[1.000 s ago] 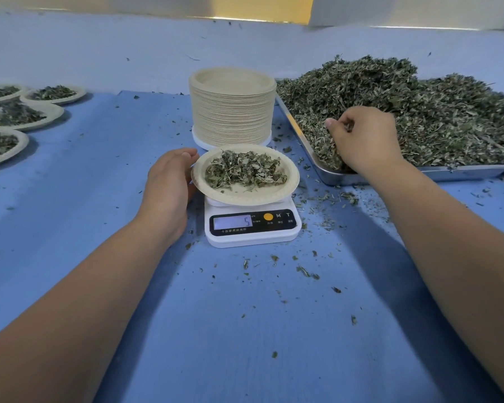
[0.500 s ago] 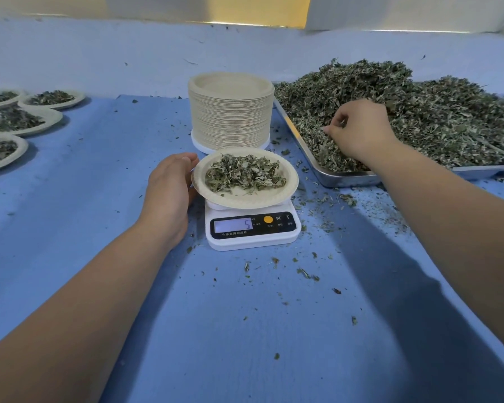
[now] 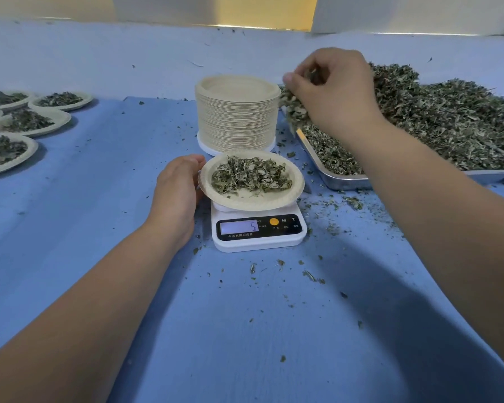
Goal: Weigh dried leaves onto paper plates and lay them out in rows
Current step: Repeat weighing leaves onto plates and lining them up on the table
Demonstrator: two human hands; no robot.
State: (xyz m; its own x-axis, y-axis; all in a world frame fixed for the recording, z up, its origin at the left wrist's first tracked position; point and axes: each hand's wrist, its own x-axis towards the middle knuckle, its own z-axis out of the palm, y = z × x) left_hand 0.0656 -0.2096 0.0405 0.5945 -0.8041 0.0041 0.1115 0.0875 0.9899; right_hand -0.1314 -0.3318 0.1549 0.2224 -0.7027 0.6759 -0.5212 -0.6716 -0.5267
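Right hand (image 3: 335, 94), clutching leaves (image 3: 293, 112), has risen from tray (image 3: 341, 181); left hand (image 3: 176, 190) grips plate (image 3: 291, 196) on scale (image 3: 259, 242), so top-up judged imminent.

L grip (image 3: 176, 193) curled on left rim of paper plate (image 3: 296, 190) w/ dried leaves (image 3: 250, 177), plate sits on scale (image 3: 259, 242); display reads 5. R grip (image 3: 332, 91) raised, clutching leaf clump (image 3: 293, 110) over steel tray (image 3: 341, 180) corner, just beside plate stack (image 3: 236, 117). Filled plates (image 3: 26, 123) far left on blue counter (image 3: 245, 330).

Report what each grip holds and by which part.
Right grip: leaf clump, by its top. Left grip: plate, by its left rim.
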